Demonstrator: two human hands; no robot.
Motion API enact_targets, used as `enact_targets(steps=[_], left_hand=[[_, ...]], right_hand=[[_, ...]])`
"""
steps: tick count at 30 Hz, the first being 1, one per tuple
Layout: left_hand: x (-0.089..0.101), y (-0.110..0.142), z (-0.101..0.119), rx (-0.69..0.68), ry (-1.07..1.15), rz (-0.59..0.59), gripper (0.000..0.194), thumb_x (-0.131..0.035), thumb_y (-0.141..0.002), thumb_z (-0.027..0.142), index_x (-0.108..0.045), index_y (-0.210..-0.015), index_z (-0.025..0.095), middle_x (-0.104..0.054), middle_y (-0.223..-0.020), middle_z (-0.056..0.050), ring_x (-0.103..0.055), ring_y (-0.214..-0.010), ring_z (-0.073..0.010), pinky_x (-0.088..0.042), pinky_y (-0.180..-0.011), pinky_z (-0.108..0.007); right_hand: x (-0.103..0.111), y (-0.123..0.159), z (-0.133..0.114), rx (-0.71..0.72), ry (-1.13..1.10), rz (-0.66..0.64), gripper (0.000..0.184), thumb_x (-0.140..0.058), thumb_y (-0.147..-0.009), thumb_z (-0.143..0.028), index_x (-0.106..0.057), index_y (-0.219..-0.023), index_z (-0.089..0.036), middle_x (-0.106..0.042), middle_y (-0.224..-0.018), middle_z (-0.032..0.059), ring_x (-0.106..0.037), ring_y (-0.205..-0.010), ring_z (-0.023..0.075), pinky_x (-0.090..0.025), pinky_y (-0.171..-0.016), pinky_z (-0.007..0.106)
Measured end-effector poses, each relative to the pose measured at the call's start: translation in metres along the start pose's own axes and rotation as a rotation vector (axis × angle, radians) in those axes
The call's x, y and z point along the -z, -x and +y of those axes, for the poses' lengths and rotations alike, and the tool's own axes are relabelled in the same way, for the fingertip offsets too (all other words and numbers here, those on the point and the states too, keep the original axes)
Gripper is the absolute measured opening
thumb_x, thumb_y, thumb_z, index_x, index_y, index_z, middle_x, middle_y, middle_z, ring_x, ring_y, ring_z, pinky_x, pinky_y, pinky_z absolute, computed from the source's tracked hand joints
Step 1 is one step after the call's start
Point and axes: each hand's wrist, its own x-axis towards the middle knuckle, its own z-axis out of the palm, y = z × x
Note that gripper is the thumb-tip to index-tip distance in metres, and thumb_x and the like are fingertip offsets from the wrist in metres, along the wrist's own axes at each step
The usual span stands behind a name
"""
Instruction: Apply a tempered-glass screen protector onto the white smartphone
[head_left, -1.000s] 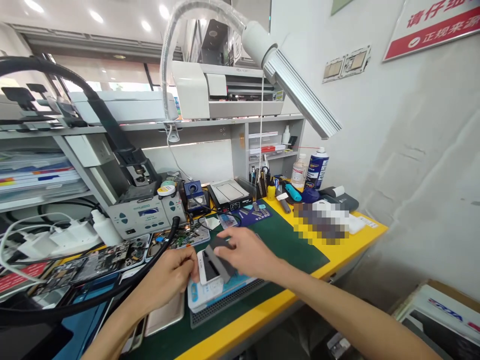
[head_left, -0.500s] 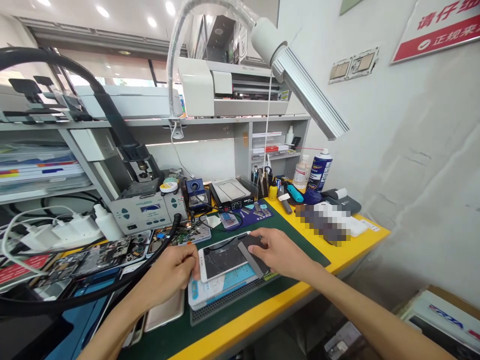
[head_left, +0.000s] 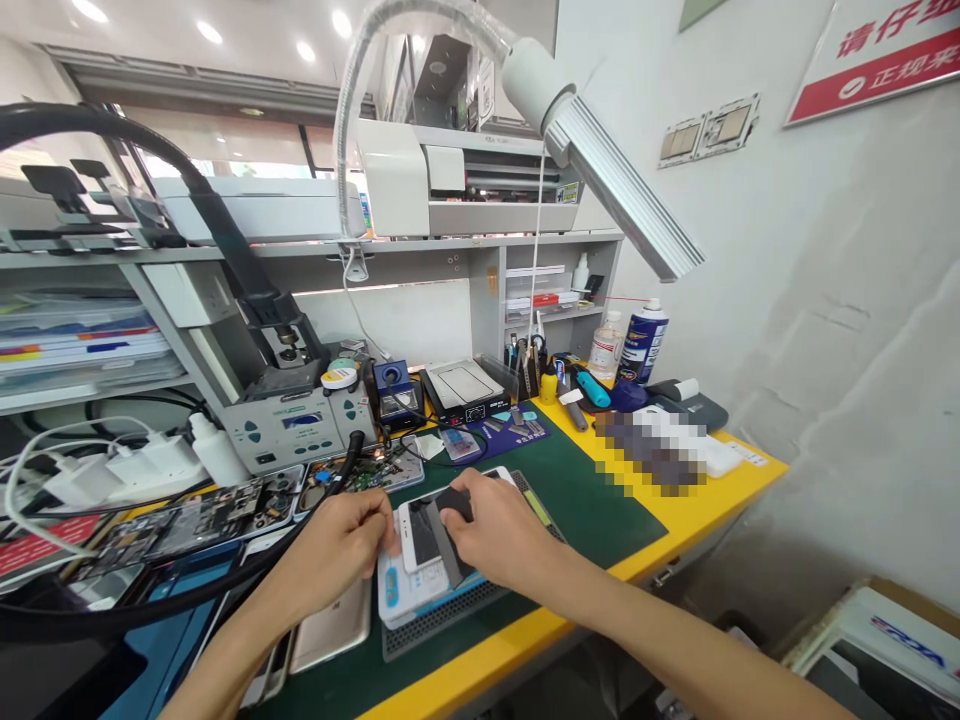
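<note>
A white smartphone (head_left: pixel 420 532) lies face up on a white and blue pad (head_left: pixel 409 592) over a perforated grey plate (head_left: pixel 442 622). My left hand (head_left: pixel 341 550) curls its fingers against the phone's left end and holds it in place. My right hand (head_left: pixel 499 532) presses a dark grey squeegee (head_left: pixel 448 535) flat on the phone's screen, fingers closed on its black handle. Most of the screen is hidden under my right hand.
A green mat (head_left: pixel 592 505) covers the yellow-edged bench (head_left: pixel 720 480). A gold phone back (head_left: pixel 330 630) and opened phones (head_left: pixel 202 515) lie at the left. A thick black hose (head_left: pixel 225 590) curves past my left wrist. A soldering station (head_left: pixel 296 425), bottles (head_left: pixel 637 340) and a lamp arm (head_left: pixel 622 200) stand behind.
My right hand first slid the squeegee rightward along the phone, uncovering the screen, then drew it back left to the phone's left part. My left hand stayed at the phone's end.
</note>
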Motion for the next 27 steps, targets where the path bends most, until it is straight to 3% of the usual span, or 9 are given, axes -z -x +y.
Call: enact_targets(steps=[4,9,15,18,22,25,27], left_hand=[[0.0,-0.001,-0.001,-0.018,-0.027,0.016,0.031,-0.039,-0.084,0.022,-0.063,-0.065,0.023,-0.057,-0.047,0.004,-0.054,-0.05,-0.0193,-0.039,-0.056,-0.029],[0.0,0.0,0.0,-0.027,-0.021,0.021,0.03,-0.039,-0.083,0.021,-0.062,-0.063,0.023,-0.056,-0.047,0.004,-0.055,-0.05,-0.0195,-0.039,-0.056,-0.029],[-0.001,-0.002,0.0,-0.045,-0.033,0.024,0.031,-0.038,-0.083,0.021,-0.06,-0.061,0.024,-0.055,-0.047,0.004,-0.056,-0.051,-0.0199,-0.04,-0.057,-0.03],[0.001,-0.002,0.0,-0.042,-0.048,0.044,0.031,-0.038,-0.085,0.023,-0.057,-0.06,0.024,-0.056,-0.048,0.003,-0.056,-0.051,-0.0201,-0.038,-0.056,-0.03],[0.004,-0.002,0.001,-0.033,-0.088,0.105,0.031,-0.04,-0.085,0.024,-0.057,-0.059,0.024,-0.058,-0.052,0.002,-0.051,-0.049,-0.0189,-0.034,-0.054,-0.03],[0.005,-0.003,0.002,-0.026,-0.108,0.157,0.029,-0.041,-0.084,0.024,-0.06,-0.062,0.023,-0.057,-0.052,0.002,-0.049,-0.05,-0.0192,-0.032,-0.055,-0.03],[0.004,-0.005,0.002,-0.023,-0.104,0.181,0.028,-0.041,-0.084,0.024,-0.061,-0.065,0.023,-0.061,-0.057,0.001,-0.05,-0.051,-0.0192,-0.032,-0.055,-0.03]], right_hand=[[-0.011,-0.002,-0.01,0.046,0.055,0.03,0.038,-0.052,-0.091,-0.033,-0.059,-0.123,-0.013,-0.074,-0.083,0.013,-0.069,-0.073,0.0285,-0.032,-0.051,0.029],[-0.021,-0.006,-0.021,0.083,0.097,0.059,0.038,-0.051,-0.089,-0.032,-0.061,-0.119,-0.011,-0.074,-0.091,0.0164,-0.071,-0.09,0.0337,-0.04,-0.062,0.032],[-0.025,-0.011,-0.027,0.109,0.062,0.041,0.036,-0.054,-0.087,-0.03,-0.063,-0.116,-0.011,-0.075,-0.091,0.0171,-0.072,-0.089,0.0331,-0.045,-0.065,0.033],[-0.012,-0.017,-0.024,0.131,-0.087,0.025,0.032,-0.058,-0.087,-0.03,-0.065,-0.114,-0.015,-0.075,-0.092,0.0115,-0.071,-0.086,0.0261,-0.046,-0.067,0.03],[0.025,-0.021,-0.015,0.198,-0.19,0.048,0.028,-0.058,-0.091,-0.032,-0.066,-0.114,-0.018,-0.075,-0.096,0.0071,-0.069,-0.084,0.0212,-0.046,-0.065,0.027],[0.045,-0.014,-0.006,0.344,-0.104,0.118,0.029,-0.056,-0.094,-0.027,-0.065,-0.12,-0.02,-0.075,-0.102,0.006,-0.068,-0.092,0.0212,-0.048,-0.073,0.028],[0.046,-0.005,-0.001,0.501,0.011,0.107,0.028,-0.05,-0.097,-0.018,-0.067,-0.118,-0.02,-0.074,-0.11,0.0062,-0.068,-0.099,0.02,-0.048,-0.081,0.028]])
